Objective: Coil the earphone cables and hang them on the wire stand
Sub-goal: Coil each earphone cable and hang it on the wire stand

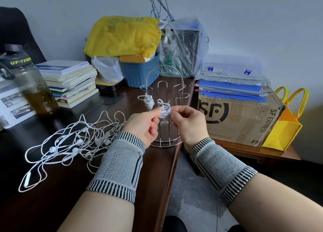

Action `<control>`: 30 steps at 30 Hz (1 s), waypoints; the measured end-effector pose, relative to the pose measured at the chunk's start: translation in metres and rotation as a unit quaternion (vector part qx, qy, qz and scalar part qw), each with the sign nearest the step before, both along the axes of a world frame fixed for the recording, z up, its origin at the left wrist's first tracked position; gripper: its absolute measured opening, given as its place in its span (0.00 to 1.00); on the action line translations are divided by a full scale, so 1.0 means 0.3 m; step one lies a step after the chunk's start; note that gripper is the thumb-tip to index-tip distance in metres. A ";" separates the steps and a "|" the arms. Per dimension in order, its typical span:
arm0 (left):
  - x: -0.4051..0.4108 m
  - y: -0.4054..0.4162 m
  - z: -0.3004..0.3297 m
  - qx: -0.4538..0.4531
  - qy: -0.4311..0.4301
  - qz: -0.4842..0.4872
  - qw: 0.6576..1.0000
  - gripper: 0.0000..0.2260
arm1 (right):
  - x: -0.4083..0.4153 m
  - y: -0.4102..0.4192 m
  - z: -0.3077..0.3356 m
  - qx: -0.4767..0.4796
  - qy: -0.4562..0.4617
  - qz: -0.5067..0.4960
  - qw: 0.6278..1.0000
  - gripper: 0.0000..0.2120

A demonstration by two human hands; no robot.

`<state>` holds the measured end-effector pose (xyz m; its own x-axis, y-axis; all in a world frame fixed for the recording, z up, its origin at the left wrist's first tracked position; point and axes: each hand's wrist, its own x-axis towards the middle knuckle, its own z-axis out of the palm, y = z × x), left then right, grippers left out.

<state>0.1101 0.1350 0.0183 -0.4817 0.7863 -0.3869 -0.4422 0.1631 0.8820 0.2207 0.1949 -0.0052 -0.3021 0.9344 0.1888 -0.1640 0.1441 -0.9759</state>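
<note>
Nearest to my view, two forearms in grey knitted wrist bands (120,163) are reaching forward over the dark counter (52,188). Going from the left, a dark water bottle (26,81) is standing at the counter's far left edge, with a stack of books (70,81) just beside it. In front of those, a tangle of loose white earphone cables (70,144) is lying spread on the counter, close to the left wrist. I am seeing the left hand (145,125) pinching one side of a small coiled earphone bundle (165,111) between thumb and fingertips. The right hand (188,123) is pinching the other side of the same bundle. The bundle is sitting against a front hook of the wire stand (166,99), which is standing upright at the counter's right edge. I cannot tell whether the coil is actually resting on the hook. A second coiled bundle (149,100) is hanging on the hook to the left. Further right, a cardboard box (241,120) is sitting on a lower table, topped with blue folders (232,88), and a yellow bag (286,127) is leaning beside it.
</note>
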 end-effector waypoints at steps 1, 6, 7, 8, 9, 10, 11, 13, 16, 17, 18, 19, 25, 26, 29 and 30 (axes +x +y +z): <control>0.001 0.000 -0.003 0.001 0.006 0.004 1.000 0.07 | 0.000 -0.001 -0.001 0.001 -0.001 -0.002 1.000 0.08; 0.016 0.004 -0.013 0.006 0.040 0.025 0.999 0.10 | 0.000 0.000 -0.007 0.033 -0.033 -0.030 0.998 0.08; 0.019 0.006 -0.016 0.006 0.053 0.030 0.998 0.11 | 0.001 0.000 -0.008 0.044 -0.040 -0.038 0.997 0.09; 0.023 0.007 -0.018 0.003 0.069 0.035 0.997 0.12 | 0.001 -0.001 -0.008 0.057 -0.049 -0.048 0.996 0.09; 0.025 0.007 -0.021 0.000 0.084 0.039 0.996 0.13 | 0.000 0.000 -0.009 0.066 -0.056 -0.058 0.995 0.10; 0.027 0.009 -0.025 -0.003 0.098 0.044 0.994 0.15 | 0.000 0.000 -0.009 0.072 -0.061 -0.066 0.993 0.10; 0.027 0.011 -0.029 -0.007 0.109 0.048 0.993 0.16 | -0.001 0.000 -0.011 0.073 -0.064 -0.072 0.993 0.09; 0.029 0.014 -0.033 -0.008 0.124 0.056 0.991 0.17 | -0.002 0.004 -0.014 0.072 -0.067 -0.081 0.992 0.08; 0.030 0.016 -0.033 -0.003 0.141 0.059 0.988 0.17 | 0.002 0.008 -0.015 0.083 -0.070 -0.076 0.991 0.06; 0.030 0.015 -0.033 -0.002 0.143 0.058 0.988 0.16 | 0.003 0.009 -0.015 0.087 -0.071 -0.068 0.991 0.06; 0.029 0.013 -0.032 0.000 0.143 0.055 0.988 0.16 | 0.004 0.011 -0.015 0.089 -0.072 -0.060 0.992 0.06; 0.028 0.011 -0.031 0.001 0.142 0.053 0.988 0.16 | 0.003 0.015 -0.017 0.090 -0.073 -0.052 0.992 0.07; 0.010 0.010 -0.015 -0.011 0.207 0.062 0.976 0.16 | 0.017 0.021 -0.018 0.059 -0.040 -0.007 0.997 0.07; 0.009 0.011 -0.016 -0.016 0.230 0.056 0.972 0.16 | 0.019 0.022 -0.018 0.059 -0.042 -0.004 0.997 0.07; 0.016 0.013 -0.012 -0.022 0.235 0.024 0.971 0.15 | 0.025 0.035 -0.020 0.081 -0.064 -0.029 0.994 0.07; 0.022 0.013 -0.008 -0.017 0.219 0.013 0.976 0.15 | 0.029 0.039 -0.018 0.087 -0.071 -0.039 0.993 0.06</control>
